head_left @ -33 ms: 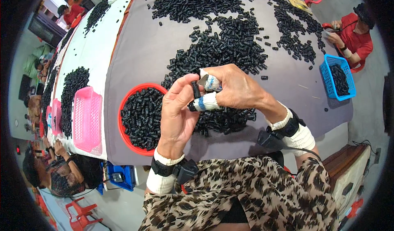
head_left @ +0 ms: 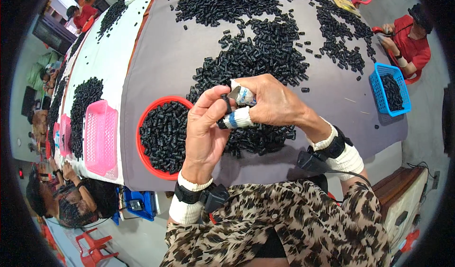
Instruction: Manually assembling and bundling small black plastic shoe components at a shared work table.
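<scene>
My left hand and my right hand meet just above the table's near edge. Between the left thumb and fingertips stands a small black cylindrical piece. The right thumb and forefinger, wrapped in white tape with a blue stripe, press against the same piece from the right. A second dark piece seems to sit at the lower taped fingertip. Under the hands lies a heap of the same black pieces. A round red tray full of them sits just left of my left hand.
Black pieces spread in big piles over the grey table. A pink basket lies left of the tray and a blue basket at the right edge. A person in red sits far right; another person lower left.
</scene>
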The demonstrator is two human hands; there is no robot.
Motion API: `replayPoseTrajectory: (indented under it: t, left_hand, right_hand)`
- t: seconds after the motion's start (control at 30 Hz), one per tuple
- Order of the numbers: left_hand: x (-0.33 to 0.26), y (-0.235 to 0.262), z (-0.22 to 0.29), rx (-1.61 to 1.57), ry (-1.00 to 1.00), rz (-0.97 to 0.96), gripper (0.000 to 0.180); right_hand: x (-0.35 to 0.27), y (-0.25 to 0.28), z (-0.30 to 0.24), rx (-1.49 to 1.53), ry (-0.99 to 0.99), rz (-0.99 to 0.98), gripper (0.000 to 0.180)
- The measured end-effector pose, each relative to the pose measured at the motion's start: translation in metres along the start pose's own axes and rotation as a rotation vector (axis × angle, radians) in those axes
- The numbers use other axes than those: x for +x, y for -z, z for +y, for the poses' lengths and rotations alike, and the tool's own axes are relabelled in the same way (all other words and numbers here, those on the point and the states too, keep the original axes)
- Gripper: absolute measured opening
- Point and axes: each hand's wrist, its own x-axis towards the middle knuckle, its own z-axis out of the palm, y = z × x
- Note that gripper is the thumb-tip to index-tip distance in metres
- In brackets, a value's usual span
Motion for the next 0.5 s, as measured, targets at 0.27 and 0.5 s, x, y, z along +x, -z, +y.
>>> replayPoseTrajectory:
  t: [0.27,0.5]
  left_hand:
    - [0.0013,-0.0011,0.0018,0.083,-0.025,0.050,0.020]
    - [-0.0018,-0.0008,0.0025,0.096,-0.010,0.043,0.023]
  right_hand:
    - [0.0008,-0.0021,-0.0016,-0.004,-0.001,0.015,0.030]
    - [0.0013,0.0003,-0.0048,0.032,-0.047,0.018,0.028]
